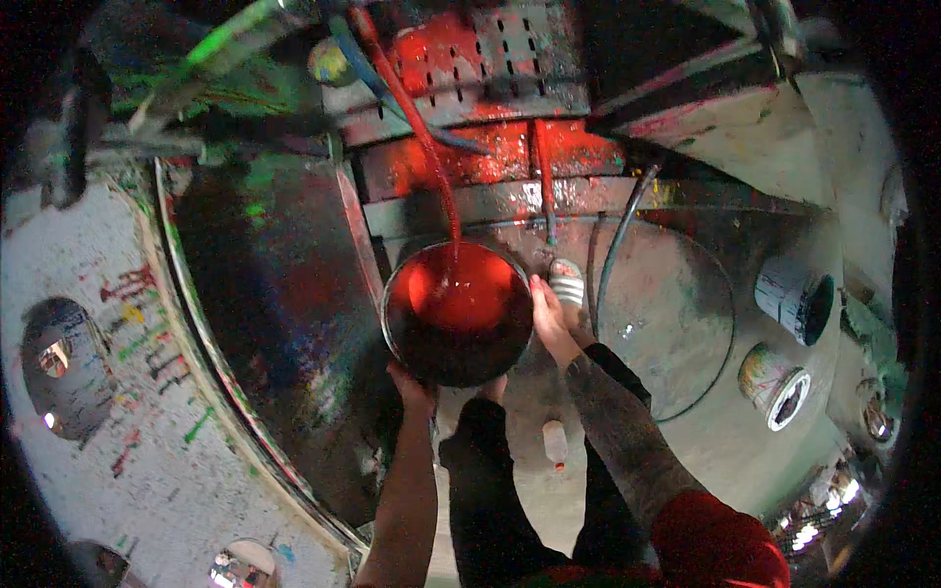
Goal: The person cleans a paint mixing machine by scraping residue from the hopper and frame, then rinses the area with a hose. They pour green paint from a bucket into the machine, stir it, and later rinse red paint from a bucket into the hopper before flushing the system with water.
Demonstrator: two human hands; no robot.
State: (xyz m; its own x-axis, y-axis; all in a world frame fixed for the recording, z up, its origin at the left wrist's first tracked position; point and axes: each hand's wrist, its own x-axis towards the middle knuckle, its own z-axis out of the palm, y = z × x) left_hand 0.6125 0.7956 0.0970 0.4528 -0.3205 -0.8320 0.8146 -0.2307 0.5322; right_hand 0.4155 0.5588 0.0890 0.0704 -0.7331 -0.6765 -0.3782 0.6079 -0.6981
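A round dark bucket (461,367), its inside coated with glossy red liquid, is in front of me with its mouth facing up. My right hand (557,318) presses along its right side, fingers stretched against the wall. At the lower left of the rim, my left hand (416,390) holds the bucket; most of its fingers are hidden behind the wall. A red-coated hose (431,147) hangs down from above, and its lower end reaches into the bucket's mouth. How full the bucket is cannot be made out.
Red-smeared machinery with a slotted metal plate (505,54) stands ahead. A second red hose (545,181) and a dark hose (624,230) hang to the right. Two stained buckets (774,284) (760,370) lie at right. A small bottle (555,441) is on the floor between my legs.
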